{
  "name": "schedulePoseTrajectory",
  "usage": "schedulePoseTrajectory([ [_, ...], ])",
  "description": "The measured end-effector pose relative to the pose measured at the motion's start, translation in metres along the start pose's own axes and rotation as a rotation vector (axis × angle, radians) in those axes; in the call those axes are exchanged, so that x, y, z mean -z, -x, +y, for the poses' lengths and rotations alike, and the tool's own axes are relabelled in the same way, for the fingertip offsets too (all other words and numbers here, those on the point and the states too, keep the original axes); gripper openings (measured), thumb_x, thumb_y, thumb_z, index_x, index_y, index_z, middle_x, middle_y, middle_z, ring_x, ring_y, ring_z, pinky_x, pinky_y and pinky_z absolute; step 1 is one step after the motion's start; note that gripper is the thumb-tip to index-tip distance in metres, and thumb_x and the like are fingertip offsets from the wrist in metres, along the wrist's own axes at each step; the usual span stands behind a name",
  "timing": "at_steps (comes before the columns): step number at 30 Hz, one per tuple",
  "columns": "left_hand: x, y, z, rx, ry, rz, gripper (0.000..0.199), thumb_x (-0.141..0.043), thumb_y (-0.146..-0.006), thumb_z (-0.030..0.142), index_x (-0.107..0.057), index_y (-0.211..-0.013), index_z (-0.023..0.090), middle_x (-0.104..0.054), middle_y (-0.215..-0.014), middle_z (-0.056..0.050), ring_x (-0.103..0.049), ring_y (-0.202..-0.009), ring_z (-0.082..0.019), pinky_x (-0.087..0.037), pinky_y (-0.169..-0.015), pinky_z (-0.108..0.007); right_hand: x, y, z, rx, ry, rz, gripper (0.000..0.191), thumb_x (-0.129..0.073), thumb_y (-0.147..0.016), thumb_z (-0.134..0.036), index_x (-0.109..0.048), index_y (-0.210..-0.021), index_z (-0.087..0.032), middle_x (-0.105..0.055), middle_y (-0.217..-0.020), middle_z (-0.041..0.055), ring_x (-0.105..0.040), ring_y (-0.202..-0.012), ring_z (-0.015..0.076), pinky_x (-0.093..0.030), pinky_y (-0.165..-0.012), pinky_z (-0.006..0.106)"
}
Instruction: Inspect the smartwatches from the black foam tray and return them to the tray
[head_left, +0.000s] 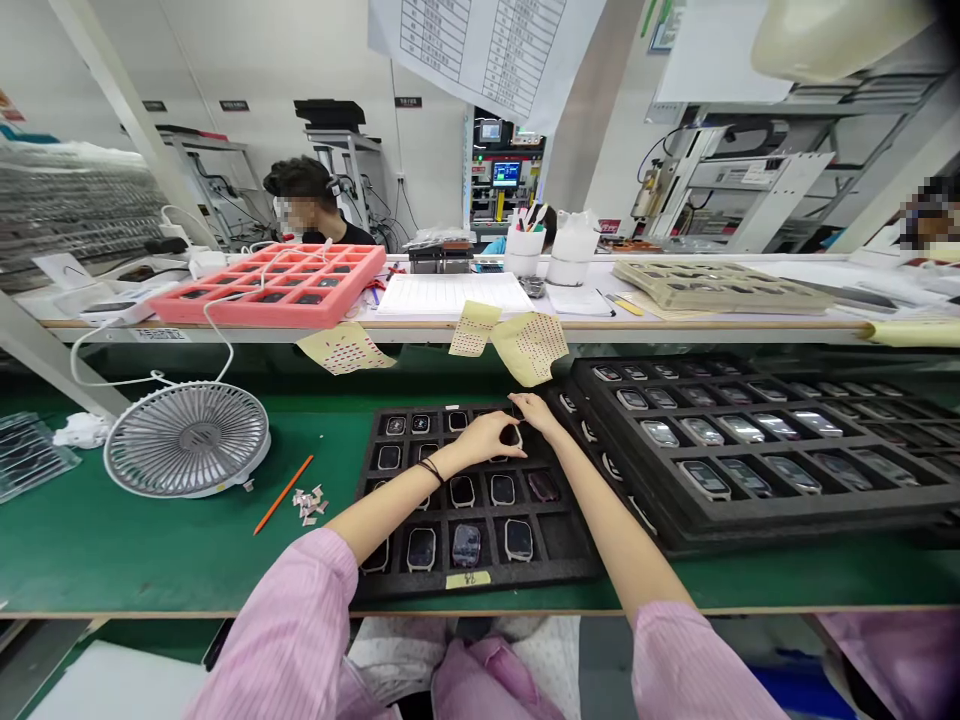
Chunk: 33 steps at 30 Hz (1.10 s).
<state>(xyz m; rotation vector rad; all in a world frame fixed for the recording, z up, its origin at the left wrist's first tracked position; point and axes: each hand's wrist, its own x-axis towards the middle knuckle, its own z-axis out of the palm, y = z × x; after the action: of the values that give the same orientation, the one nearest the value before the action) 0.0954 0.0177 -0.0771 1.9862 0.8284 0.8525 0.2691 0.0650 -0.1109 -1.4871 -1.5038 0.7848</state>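
Over the black foam tray (540,572), the left hand (486,438) was closed around a dark smartwatch (511,436); the right hand (535,412) was just beside it, its grip unclear. Most pockets held watches (465,545); one lower pocket (559,535) was empty.

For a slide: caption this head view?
Left hand and right hand reach over a black foam tray of watch cases on a green workbench.

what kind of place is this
Probably a factory smartwatch assembly line: a black foam tray holds rows of watch cases, a pink compartment tray sits on the shelf, and the bench has a green mat.
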Motion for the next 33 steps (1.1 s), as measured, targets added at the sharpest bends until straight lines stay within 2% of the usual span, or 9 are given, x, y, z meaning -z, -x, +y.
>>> schedulePoseTrajectory([
  [5,-0.032,-0.008,-0.001,-0.095,-0.054,-0.044,0.03,-0.086,-0.057,0.017,-0.072,-0.083,0.022,-0.068,-0.101,-0.01,-0.059,-0.106,-0.031,-0.039,-0.098,-0.037,0.003,-0.003,0.01,-0.037,0.065,-0.032,0.032,-0.059,-0.094,-0.033,-0.058,-0.121,-0.017,-0.06,-0.122,0.0093,-0.063,-0.102,0.0215,-0.055,-0.086,0.042],
  [8,-0.031,0.0,-0.005,-0.152,-0.064,-0.067,0.022,-0.08,-0.069,0.018,-0.073,-0.089,0.024,-0.067,-0.11,-0.01,-0.056,-0.114,-0.028,-0.033,-0.105,-0.039,0.004,0.002,0.012,0.018,0.107,-0.017,0.028,-0.058,-0.094,-0.033,-0.06,-0.117,-0.017,-0.062,-0.12,0.0088,-0.063,-0.102,0.0208,-0.054,-0.087,0.042],
  [12,-0.002,0.025,-0.016,-0.262,-0.157,-0.073,0.029,-0.072,-0.079,0.022,-0.07,-0.107,0.029,-0.065,-0.124,-0.008,-0.053,-0.125,-0.025,-0.027,-0.112,-0.041,0.004,0.015,0.012,0.126,0.153,0.022,0.016,-0.06,-0.091,-0.025,-0.069,-0.101,-0.018,-0.068,-0.111,0.0077,-0.062,-0.109,0.0227,-0.045,-0.1,0.046],
  [14,0.015,0.037,-0.024,-0.306,-0.274,-0.051,0.033,-0.071,-0.081,0.026,-0.067,-0.113,0.03,-0.063,-0.128,-0.009,-0.051,-0.128,-0.024,-0.027,-0.113,-0.041,0.003,0.021,0.012,0.172,0.169,0.019,0.017,-0.057,-0.089,-0.021,-0.072,-0.096,-0.02,-0.071,-0.107,0.0078,-0.062,-0.111,0.024,-0.042,-0.105,0.046],
  [20,0.047,0.046,-0.031,-0.065,-0.58,0.036,0.044,-0.071,-0.081,0.032,-0.059,-0.122,0.021,-0.053,-0.14,-0.016,-0.044,-0.135,-0.028,-0.027,-0.113,-0.046,-0.012,0.039,0.002,0.287,0.251,-0.067,0.027,-0.053,-0.089,-0.024,-0.07,-0.108,-0.017,-0.068,-0.12,0.0147,-0.058,-0.122,0.0307,-0.039,-0.107,0.053],
  [24,0.077,0.047,-0.019,0.021,-0.689,-0.096,0.022,-0.056,-0.09,0.026,-0.063,-0.108,0.016,-0.063,-0.122,-0.015,-0.056,-0.119,-0.028,-0.039,-0.103,-0.043,-0.028,0.058,-0.02,0.435,0.318,-0.156,0.033,-0.051,-0.093,-0.032,-0.063,-0.121,-0.02,-0.061,-0.132,0.0131,-0.053,-0.128,0.0288,-0.038,-0.109,0.053],
  [27,0.103,0.058,-0.012,0.094,-0.766,-0.27,0.014,-0.064,-0.081,0.021,-0.065,-0.094,0.017,-0.071,-0.1,-0.009,-0.066,-0.097,-0.026,-0.048,-0.086,-0.035,-0.046,0.075,-0.045,0.599,0.366,-0.239,0.03,-0.047,-0.096,-0.031,-0.061,-0.12,-0.021,-0.064,-0.128,0.011,-0.056,-0.123,0.0251,-0.036,-0.111,0.05],
  [30,0.118,0.07,-0.007,0.132,-0.826,-0.401,0.026,-0.071,-0.073,0.02,-0.065,-0.098,0.019,-0.073,-0.101,-0.007,-0.068,-0.093,-0.025,-0.049,-0.076,-0.029,-0.067,0.093,-0.067,0.758,0.419,-0.315,0.023,-0.045,-0.097,-0.027,-0.066,-0.1,-0.017,-0.07,-0.101,0.0106,-0.064,-0.099,0.0229,-0.049,-0.094,0.042],
  [33,0.117,0.073,-0.003,0.145,-0.898,-0.438,0.038,-0.07,-0.074,0.02,-0.062,-0.111,0.019,-0.072,-0.107,-0.01,-0.068,-0.094,-0.027,-0.048,-0.074,-0.029,-0.086,0.112,-0.079,0.897,0.471,-0.351,0.029,-0.043,-0.098,-0.025,-0.064,-0.08,-0.017,-0.067,-0.078,0.0091,-0.061,-0.08,0.0214,-0.051,-0.074,0.035],
])
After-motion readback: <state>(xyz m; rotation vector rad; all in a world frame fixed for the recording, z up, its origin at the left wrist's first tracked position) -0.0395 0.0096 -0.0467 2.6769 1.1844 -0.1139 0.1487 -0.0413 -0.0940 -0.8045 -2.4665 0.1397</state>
